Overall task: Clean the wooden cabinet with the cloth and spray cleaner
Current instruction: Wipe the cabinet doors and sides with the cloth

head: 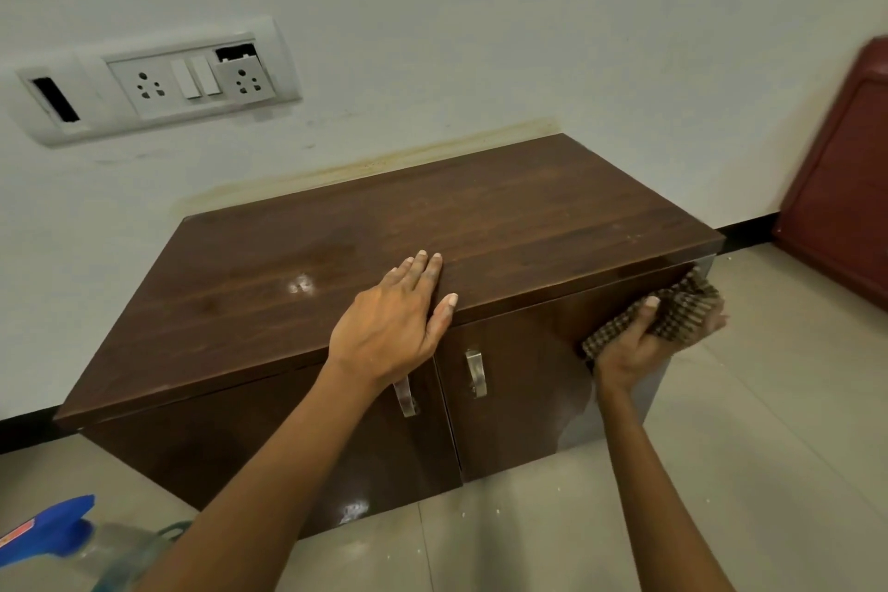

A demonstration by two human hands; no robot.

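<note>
A low dark wooden cabinet (504,216) with two doors and metal handles stands on the floor against the wall. My left hand (391,324) rests flat on its top near the front edge, fingers straight. My right hand (639,341) grips a brown checked cloth (682,312) and holds it against the upper right corner of the right door, just under the top's edge. A spray bottle (62,543) with a blue trigger head stands on the floor at the bottom left, partly cut off by the frame.
A white switch and socket panel (158,82) sits on the wall above the cabinet's left side. A dark red object (841,188) leans by the wall at the far right. Beige floor tiles (769,399) spread in front and to the right.
</note>
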